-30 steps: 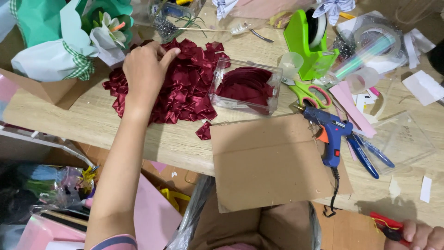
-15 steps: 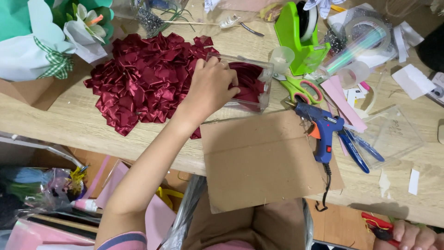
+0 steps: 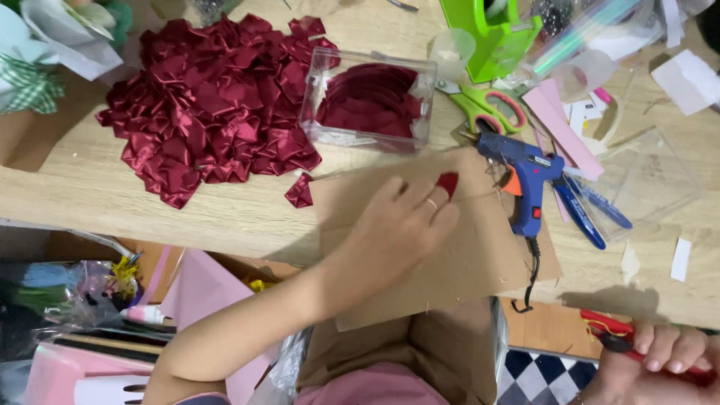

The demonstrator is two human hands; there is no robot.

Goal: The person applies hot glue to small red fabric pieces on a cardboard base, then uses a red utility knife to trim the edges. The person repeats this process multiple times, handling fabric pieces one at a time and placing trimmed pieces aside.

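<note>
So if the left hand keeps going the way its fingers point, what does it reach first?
The left hand lies on the cardboard sheet, holding a dark red ribbon piece and pointing up-right. Going straight on, it would probably meet the blue glue gun first; their heights are hard to compare.

left hand: pinches dark red ribbon piece over cardboard sheet | right hand: grips red-handled tool
</note>
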